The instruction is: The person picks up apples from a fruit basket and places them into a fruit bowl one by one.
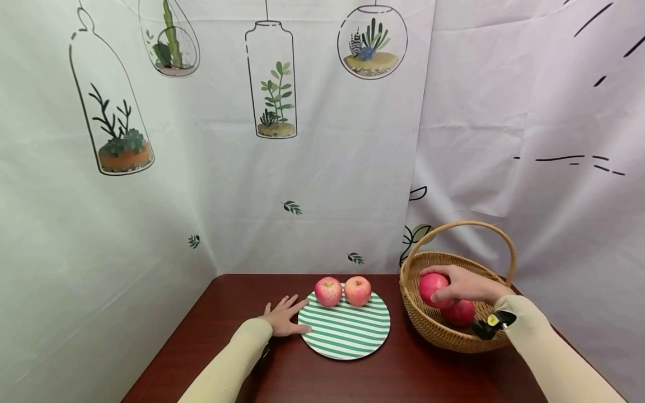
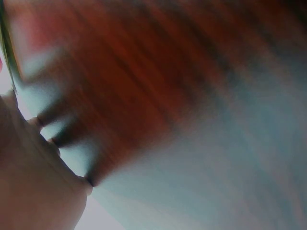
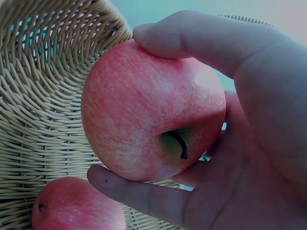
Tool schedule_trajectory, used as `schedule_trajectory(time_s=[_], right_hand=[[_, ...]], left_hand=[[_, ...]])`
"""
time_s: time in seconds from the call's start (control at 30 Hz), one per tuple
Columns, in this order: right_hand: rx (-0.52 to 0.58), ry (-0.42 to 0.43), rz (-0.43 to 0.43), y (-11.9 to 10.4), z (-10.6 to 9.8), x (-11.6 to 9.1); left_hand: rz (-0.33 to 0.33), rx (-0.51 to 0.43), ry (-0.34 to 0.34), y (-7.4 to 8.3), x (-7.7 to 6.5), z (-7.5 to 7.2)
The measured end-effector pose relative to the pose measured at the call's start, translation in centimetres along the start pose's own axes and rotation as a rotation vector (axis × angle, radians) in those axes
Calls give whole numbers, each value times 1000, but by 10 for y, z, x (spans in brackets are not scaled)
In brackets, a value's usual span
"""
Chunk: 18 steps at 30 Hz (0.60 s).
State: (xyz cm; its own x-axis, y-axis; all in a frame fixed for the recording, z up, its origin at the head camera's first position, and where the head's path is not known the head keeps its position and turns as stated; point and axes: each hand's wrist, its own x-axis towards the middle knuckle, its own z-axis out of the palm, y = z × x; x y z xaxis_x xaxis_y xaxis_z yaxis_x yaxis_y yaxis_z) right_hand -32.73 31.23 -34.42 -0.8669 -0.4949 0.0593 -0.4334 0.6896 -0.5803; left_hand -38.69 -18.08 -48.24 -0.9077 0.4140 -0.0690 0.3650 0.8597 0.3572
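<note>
right grip [image 1: 462,284] round a red apple [image 1: 432,289] inside wicker basket [image 1: 435,331], left grip [image 1: 284,321] wide at striped plate [image 1: 347,337]

The left arm [image 1: 229,358] reaches forward and slants right, ending in the left hand [image 1: 285,319], palm down, its fingers [image 1: 300,305] straight and spread, thumb [image 1: 302,329] held apart. The right arm [image 1: 556,355] stretches forward and slants left; the right hand [image 1: 466,284] curls in a grip, thumb opposite fingers. The two hands are well apart.
</note>
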Motion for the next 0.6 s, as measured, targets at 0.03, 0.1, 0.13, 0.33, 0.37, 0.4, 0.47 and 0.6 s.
schedule_trajectory(time_s=[0.03,0.1,0.13,0.33,0.37,0.4,0.47,0.6], right_hand=[[-5,0,-1,-1,0,-1],[-12,-2,-3,-4,-1,-2],[-17,-1,-2,-5,-2,-3],[-20,-6,3,-11,-4,-7],[-23,-8,4,-11,-4,-8],[-28,-11,5,-11,-4,-9],[-31,-14,5,-12,-5,-11],[-25,-18,2,-14,-6,-14]], left_hand=[[2,-2,4,-1,1,1],[3,-4,11,-1,0,1],[4,-3,13,0,0,0],[-14,11,0,12,-8,-9],[-21,16,-6,14,-9,-10],[-29,21,-11,15,-9,-10],[-38,29,-9,17,-10,-12],[-49,43,-9,19,-10,-12]])
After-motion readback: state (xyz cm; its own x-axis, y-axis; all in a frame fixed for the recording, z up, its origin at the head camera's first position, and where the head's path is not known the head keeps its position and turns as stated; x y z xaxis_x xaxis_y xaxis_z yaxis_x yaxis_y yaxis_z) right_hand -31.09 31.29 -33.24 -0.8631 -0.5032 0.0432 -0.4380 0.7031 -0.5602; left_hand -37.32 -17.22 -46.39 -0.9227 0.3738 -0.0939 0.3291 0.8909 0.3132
